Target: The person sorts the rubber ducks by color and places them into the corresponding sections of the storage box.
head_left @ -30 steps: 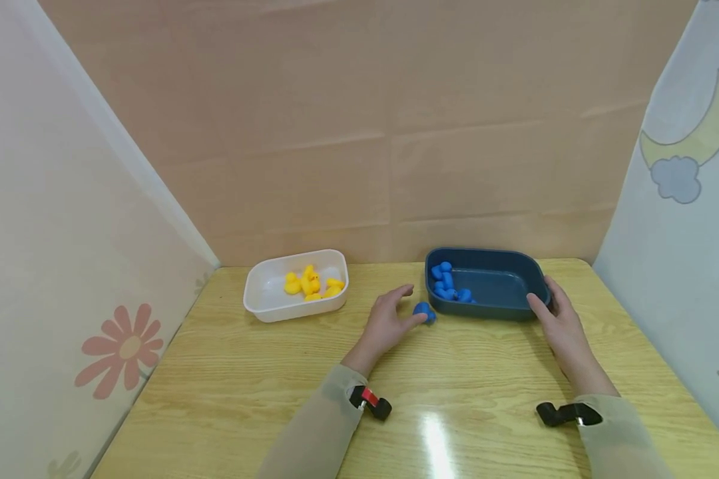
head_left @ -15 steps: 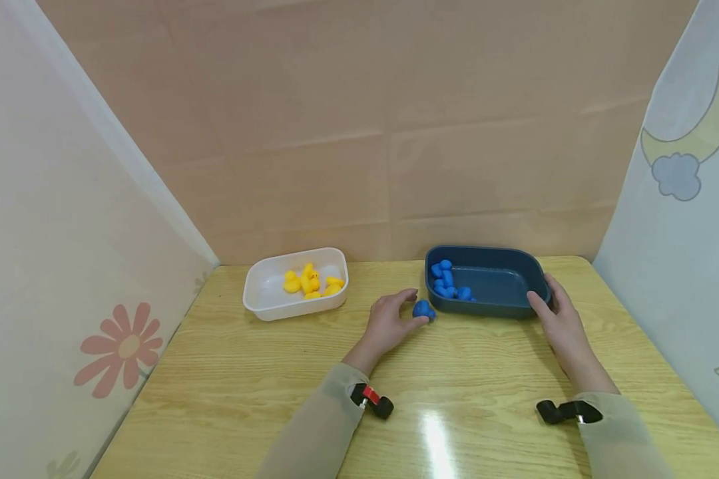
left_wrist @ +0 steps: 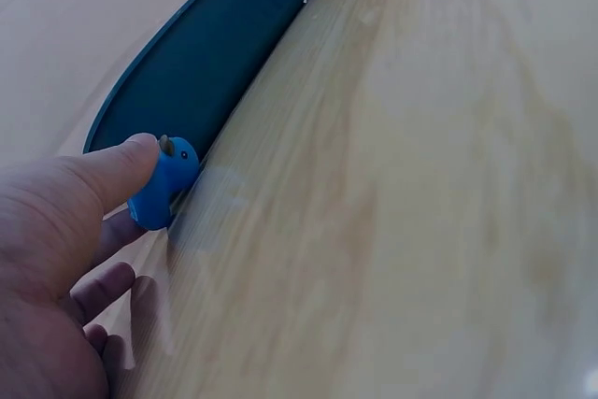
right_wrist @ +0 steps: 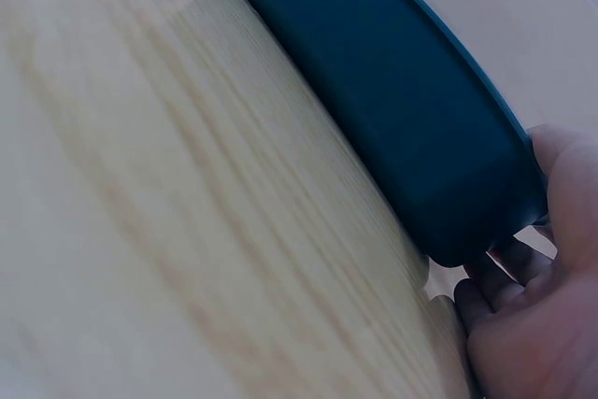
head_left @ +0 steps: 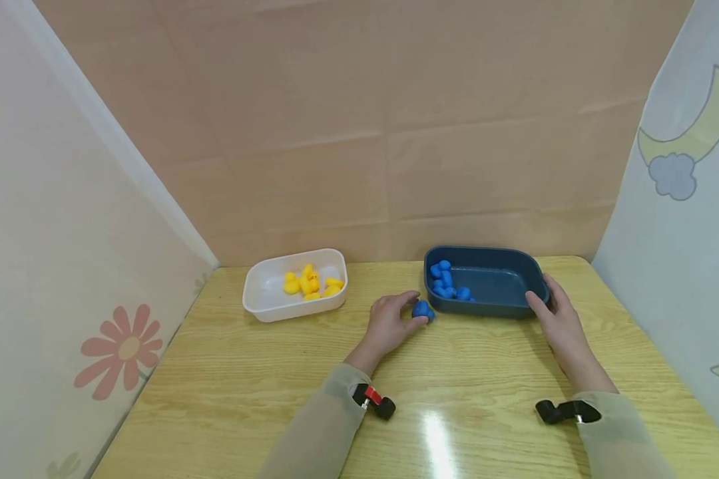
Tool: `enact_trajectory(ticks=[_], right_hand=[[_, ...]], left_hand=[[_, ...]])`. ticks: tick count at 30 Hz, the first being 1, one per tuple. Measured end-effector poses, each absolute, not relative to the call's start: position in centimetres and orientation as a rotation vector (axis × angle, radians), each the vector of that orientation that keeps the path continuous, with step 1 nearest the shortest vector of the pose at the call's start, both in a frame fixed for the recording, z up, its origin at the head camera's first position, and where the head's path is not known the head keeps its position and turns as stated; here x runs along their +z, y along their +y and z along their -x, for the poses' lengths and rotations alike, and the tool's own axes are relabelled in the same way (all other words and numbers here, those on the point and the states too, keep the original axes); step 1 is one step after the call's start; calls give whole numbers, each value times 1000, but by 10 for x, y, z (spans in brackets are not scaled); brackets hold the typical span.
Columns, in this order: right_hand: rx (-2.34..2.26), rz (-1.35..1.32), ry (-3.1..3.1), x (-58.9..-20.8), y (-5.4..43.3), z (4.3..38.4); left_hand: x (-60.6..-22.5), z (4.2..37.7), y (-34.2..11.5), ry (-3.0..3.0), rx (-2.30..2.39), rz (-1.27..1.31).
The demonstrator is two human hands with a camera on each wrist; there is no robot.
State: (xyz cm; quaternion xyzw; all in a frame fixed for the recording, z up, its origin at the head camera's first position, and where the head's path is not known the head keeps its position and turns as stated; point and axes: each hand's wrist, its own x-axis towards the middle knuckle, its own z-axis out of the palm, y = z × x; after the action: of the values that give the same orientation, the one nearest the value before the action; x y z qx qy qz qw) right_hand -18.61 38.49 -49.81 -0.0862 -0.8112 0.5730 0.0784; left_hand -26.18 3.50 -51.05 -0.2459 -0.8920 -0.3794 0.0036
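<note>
A small blue toy duck (head_left: 421, 311) is on the wooden table, just left of the dark blue bin (head_left: 503, 309). My left hand (head_left: 389, 324) pinches it; in the left wrist view the thumb (left_wrist: 121, 167) lies against the duck (left_wrist: 168, 184), with a finger at its other side. At the bin's right end, my right hand (head_left: 560, 326) grips the wall, thumb near the rim and fingers on the outside. The right wrist view shows that hand (right_wrist: 551, 296) at the bin's corner. Several blue toy ducks (head_left: 446, 279) lie in the bin's left part.
A white bin (head_left: 257, 307) with several yellow toy ducks (head_left: 305, 283) stands at the back left of the table (head_left: 245, 379). A brown paper-like backdrop (head_left: 335, 133) rises behind, and printed cloths (head_left: 66, 233) hang at both sides.
The left hand's thumb and fingers have closed in on the blue toy duck, which has shifted very slightly. The right hand has stayed on the bin.
</note>
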Motion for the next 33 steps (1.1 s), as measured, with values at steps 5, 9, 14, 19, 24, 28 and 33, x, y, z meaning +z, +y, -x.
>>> enact_trajectory(ticks=[5,9,14,19,24,28,33], right_hand=[[1713,257,-2432,-497,385,186],[1719,255,-2428,-497,385,185],[1703,262,-2438,-499,386,185],[1686,248,-2451,-499,387,185],[1685,232,-2449,-499,386,185],[1688,232,-2446,-498,386,185],[1684,236,-2444,-499,386,185]], left_hand=[[-512,263,35,-2778,-1169,776],[-512,263,35,-2770,-1169,778],[-509,260,33,-2762,-1299,731],[-505,259,29,-2723,-1433,662],[-499,261,23,-2682,-1426,632],[-491,261,20,-2634,-1423,622],[-478,262,21,-2583,-1419,619]])
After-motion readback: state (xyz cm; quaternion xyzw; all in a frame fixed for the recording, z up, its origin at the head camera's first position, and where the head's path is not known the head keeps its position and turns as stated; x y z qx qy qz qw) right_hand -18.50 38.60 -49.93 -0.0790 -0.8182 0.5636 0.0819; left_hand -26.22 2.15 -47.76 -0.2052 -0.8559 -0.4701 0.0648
